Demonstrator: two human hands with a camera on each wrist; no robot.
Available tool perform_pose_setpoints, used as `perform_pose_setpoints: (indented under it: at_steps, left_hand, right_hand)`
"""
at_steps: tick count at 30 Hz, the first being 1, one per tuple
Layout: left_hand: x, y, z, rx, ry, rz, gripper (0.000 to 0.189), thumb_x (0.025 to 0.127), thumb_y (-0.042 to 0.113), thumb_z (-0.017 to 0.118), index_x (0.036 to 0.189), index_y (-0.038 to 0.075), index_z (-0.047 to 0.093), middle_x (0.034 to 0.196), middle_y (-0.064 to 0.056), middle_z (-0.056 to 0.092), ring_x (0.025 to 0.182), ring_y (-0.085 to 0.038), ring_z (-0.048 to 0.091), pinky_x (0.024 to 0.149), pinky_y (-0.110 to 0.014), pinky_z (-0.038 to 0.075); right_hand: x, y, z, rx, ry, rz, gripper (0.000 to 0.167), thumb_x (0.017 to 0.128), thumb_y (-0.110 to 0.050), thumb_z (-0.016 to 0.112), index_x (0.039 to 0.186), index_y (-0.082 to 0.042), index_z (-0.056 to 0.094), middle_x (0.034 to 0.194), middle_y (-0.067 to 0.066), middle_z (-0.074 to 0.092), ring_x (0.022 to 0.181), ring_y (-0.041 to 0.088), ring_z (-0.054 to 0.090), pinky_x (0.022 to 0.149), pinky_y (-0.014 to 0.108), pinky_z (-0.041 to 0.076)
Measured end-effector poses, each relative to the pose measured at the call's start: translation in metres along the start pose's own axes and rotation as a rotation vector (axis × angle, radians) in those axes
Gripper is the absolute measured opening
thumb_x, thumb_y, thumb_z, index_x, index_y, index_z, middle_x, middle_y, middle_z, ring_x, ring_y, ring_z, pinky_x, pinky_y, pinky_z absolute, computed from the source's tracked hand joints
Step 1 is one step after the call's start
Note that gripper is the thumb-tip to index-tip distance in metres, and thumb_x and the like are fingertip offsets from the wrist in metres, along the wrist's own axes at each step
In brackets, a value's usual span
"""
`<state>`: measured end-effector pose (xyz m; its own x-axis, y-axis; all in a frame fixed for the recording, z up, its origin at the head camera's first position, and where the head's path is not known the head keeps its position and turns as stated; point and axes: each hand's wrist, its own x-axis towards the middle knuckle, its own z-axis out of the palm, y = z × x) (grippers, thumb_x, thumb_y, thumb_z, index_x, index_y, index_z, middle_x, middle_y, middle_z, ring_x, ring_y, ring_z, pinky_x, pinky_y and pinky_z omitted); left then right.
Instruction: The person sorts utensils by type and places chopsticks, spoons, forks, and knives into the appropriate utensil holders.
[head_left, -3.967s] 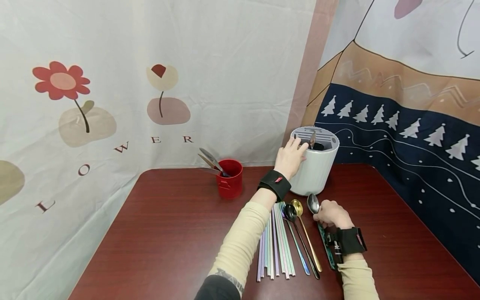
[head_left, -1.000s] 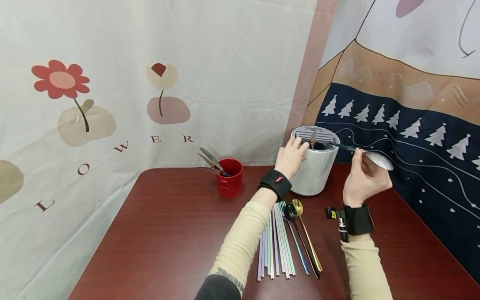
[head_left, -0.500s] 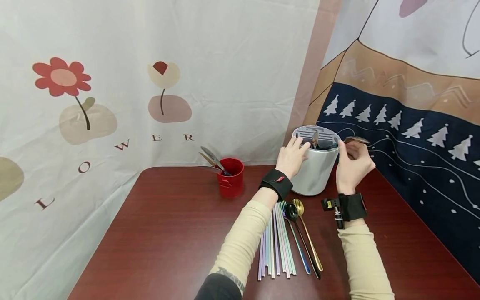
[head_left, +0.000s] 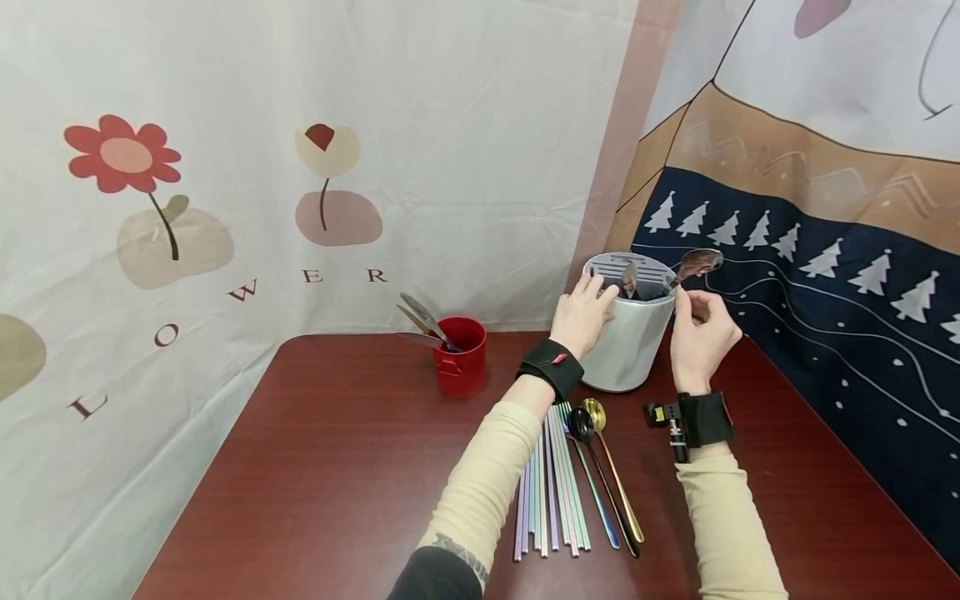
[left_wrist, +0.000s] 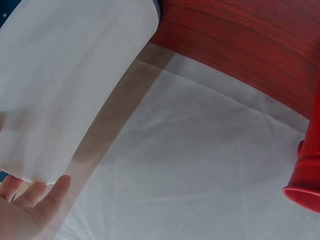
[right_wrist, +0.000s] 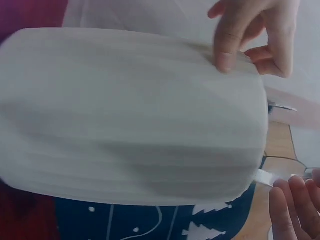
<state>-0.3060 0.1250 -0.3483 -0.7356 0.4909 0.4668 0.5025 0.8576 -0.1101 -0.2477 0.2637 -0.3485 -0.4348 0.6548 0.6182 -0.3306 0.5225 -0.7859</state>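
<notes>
The smooth, rounded holder [head_left: 626, 346] is gripped by the bent-fingered left hand [head_left: 580, 317] at eight o'clock, a glossy spoon [head_left: 699, 262] pinched by the right hand [head_left: 700, 337] at four.

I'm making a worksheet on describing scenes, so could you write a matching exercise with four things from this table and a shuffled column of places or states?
1. red cup
2. white container
3. gold spoon
4. chopsticks

A. lying at the right end of the row on the table
B. touched near its top by the left hand
C. lying at the left end of the row
D. standing with utensils leaning out to the left

Pairs: 1-D, 2-B, 3-A, 4-C
</notes>
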Motion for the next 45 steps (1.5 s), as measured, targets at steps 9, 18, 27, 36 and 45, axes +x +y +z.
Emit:
perform_pose_setpoints:
  at_steps: [9,18,27,36,45]
  left_hand:
    - [0.000,0.000,0.001,-0.002,0.005,-0.004,0.033,0.095,0.045,0.049,0.123,0.027,0.048,0.132,0.004,0.047,0.136,-0.014,0.038,0.082,-0.029,0.052]
    - [0.000,0.001,0.000,0.005,0.007,-0.007,0.035,0.095,0.045,0.050,0.126,0.029,0.048,0.132,0.005,0.047,0.136,-0.014,0.039,0.081,-0.028,0.053]
    - [0.000,0.001,-0.001,-0.008,-0.010,-0.011,0.035,0.095,0.045,0.049,0.127,0.029,0.047,0.134,0.005,0.046,0.137,-0.014,0.038,0.084,-0.029,0.052]
    - [0.000,0.001,0.000,-0.003,0.006,-0.010,0.035,0.094,0.046,0.050,0.125,0.029,0.048,0.133,0.005,0.047,0.137,-0.014,0.039,0.082,-0.029,0.053]
    - [0.000,0.001,-0.001,-0.009,-0.008,-0.006,0.035,0.095,0.045,0.048,0.127,0.029,0.048,0.133,0.005,0.047,0.137,-0.014,0.038,0.083,-0.029,0.053]
  right_hand:
    - [-0.026,0.019,-0.014,0.015,-0.060,0.022,0.027,0.090,-0.025,0.065,0.091,0.003,0.069,0.069,-0.033,0.055,0.060,-0.017,0.053,0.061,0.004,0.043]
    - [-0.056,0.038,-0.027,0.038,-0.158,0.052,0.021,0.090,-0.017,0.065,0.095,0.003,0.068,0.073,-0.028,0.058,0.062,-0.016,0.057,0.060,0.004,0.045]
    - [-0.070,0.049,-0.033,-0.050,-0.272,0.062,0.022,0.091,-0.022,0.064,0.095,-0.001,0.068,0.076,0.008,0.068,0.059,-0.016,0.054,0.058,0.004,0.044]
    - [-0.070,0.054,-0.037,-0.297,-0.619,0.082,0.023,0.092,-0.024,0.062,0.096,-0.002,0.068,0.082,0.022,0.071,0.064,0.024,0.068,0.054,0.015,0.046]
    - [-0.071,0.057,-0.040,-0.371,-1.039,0.219,0.022,0.092,-0.018,0.061,0.097,0.003,0.067,0.084,0.020,0.070,0.068,0.026,0.070,0.062,0.033,0.056]
